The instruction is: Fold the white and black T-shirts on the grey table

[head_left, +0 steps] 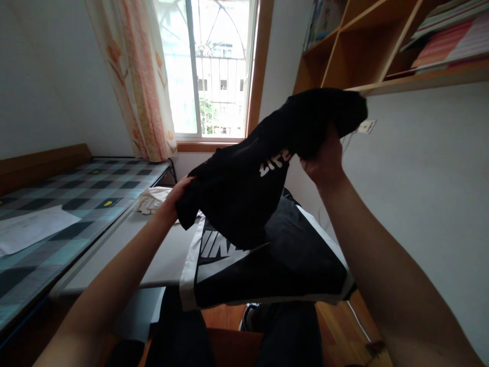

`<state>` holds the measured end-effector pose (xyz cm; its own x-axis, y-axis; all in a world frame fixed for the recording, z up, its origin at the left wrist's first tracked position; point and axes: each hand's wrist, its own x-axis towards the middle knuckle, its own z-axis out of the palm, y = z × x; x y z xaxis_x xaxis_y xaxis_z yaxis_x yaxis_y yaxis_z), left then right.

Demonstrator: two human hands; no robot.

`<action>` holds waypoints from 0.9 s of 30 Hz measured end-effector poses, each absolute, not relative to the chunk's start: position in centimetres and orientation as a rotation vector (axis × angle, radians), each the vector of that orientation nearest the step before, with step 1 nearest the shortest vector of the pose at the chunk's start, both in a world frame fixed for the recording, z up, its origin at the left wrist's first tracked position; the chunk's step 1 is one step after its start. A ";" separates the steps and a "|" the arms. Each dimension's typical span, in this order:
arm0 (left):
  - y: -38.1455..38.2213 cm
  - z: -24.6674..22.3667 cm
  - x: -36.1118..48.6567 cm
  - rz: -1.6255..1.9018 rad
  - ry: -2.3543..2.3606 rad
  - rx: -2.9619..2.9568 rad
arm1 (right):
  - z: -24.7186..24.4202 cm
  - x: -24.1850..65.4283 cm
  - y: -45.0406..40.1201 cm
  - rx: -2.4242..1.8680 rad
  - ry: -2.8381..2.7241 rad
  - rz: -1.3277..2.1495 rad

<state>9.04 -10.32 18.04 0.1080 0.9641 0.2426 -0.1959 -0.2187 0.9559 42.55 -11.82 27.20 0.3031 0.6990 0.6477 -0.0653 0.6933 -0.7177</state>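
Note:
A black T-shirt (237, 188) with white lettering hangs in the air between my two hands. My left hand (179, 198) grips its lower left end, fingers partly behind the cloth. Higher up and to the right, my right hand (324, 158) is closed around the other end, some of its fingers hidden by the fabric. Below the shirt lies a black bag (298, 255) with white edges and a large grey-white logo, on the table in front of me. The shirt's lower hem hangs close over the logo; whether it touches the bag I cannot tell.
The pale tabletop (160, 255) carries a crumpled white cloth (153, 200) at its far side. To the left stands a bed (114, 191) with a checked cover and a paper sheet (38, 227). Wooden shelves (367, 46) hang at upper right; a curtained window (221, 76) is ahead.

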 end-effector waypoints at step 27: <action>-4.8 4.2 8.3 0.432 0.989 2.547 | 7.3 45.3 -12.5 -1.740 -1.956 0.359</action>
